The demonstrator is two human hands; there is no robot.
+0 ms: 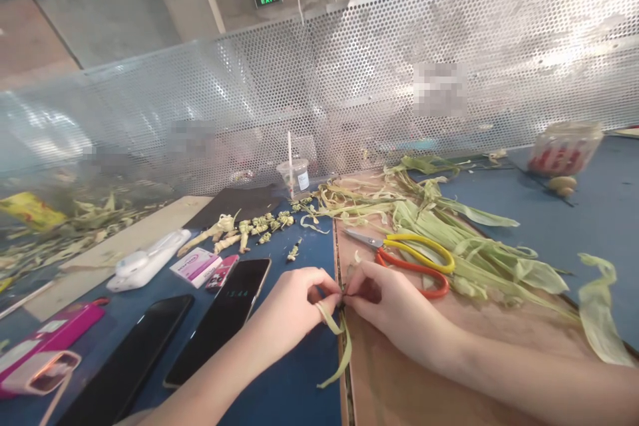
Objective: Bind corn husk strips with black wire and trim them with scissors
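Note:
My left hand (299,298) and my right hand (389,297) meet fingertip to fingertip over the seam between the blue and brown table surfaces. Both are closed in a pinch on a narrow pale green corn husk strip (345,354), whose loose ends hang below my left fingers. The small part between the fingertips is mostly hidden. Just beyond my right hand lie scissors (442,285) with one yellow and one orange handle loop. A heap of pale green corn husks (429,223) spreads behind them. Several small knotted husk pieces (262,225) sit in a row beyond my left hand.
Two dark phones (224,319) lie left of my left forearm, near a pink-and-white box (196,266) and a white plastic item (148,259). A clear cup (294,176) with a straw stands before the perforated metal screen (349,80). A clear jar (564,148) stands far right.

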